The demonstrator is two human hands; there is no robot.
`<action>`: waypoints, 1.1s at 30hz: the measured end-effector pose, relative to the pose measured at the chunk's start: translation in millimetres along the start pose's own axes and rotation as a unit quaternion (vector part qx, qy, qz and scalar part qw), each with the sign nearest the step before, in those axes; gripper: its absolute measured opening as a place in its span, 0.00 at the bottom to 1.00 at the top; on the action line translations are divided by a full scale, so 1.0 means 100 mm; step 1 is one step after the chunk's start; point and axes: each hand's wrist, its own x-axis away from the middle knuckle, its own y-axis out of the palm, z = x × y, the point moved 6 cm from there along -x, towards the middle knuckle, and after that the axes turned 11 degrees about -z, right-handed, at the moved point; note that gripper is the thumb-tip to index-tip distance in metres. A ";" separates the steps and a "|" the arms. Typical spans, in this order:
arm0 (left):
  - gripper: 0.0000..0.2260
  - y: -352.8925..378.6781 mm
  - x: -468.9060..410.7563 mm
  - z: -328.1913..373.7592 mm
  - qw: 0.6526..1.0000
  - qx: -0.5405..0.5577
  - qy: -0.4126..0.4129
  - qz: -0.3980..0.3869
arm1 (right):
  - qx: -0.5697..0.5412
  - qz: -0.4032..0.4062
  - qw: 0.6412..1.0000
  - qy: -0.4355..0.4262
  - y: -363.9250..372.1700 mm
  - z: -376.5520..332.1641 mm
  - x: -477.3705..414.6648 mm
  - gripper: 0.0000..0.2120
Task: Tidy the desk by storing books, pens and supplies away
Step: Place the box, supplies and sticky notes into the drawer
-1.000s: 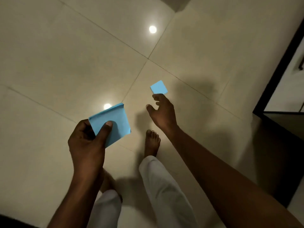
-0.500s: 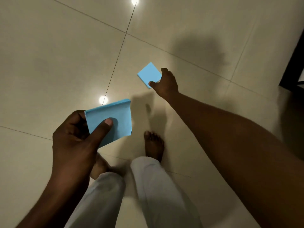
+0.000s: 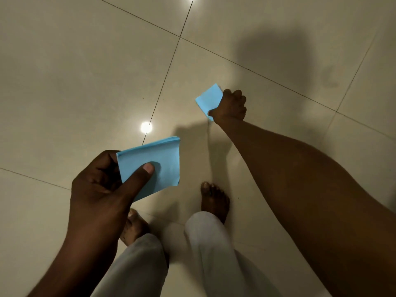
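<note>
My left hand point(image 3: 100, 185) holds a stack of light blue square papers point(image 3: 158, 161) low in the frame, thumb pressed on top and fingers curled underneath. Farther out, close to the floor, my right hand point(image 3: 232, 107) pinches a single smaller light blue paper point(image 3: 209, 99) by its right edge. That paper tilts up off the tile.
Glossy beige floor tiles point(image 3: 75, 82) with dark grout lines fill the view, with a ceiling light reflection point(image 3: 146, 127) left of centre. My bare feet point(image 3: 214, 200) and pale trouser legs point(image 3: 205, 254) stand below the hands.
My right hand reached down to the small blue paper on the floor and took hold of it. The view tilted lower; the dark furniture at right left the frame. The left hand kept its stack.
</note>
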 end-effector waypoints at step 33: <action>0.07 -0.21 3.93 3.94 0.942 -0.058 0.185 -0.273 | -0.693 0.156 0.693 -0.122 -3.90 1.47 6.92 0.12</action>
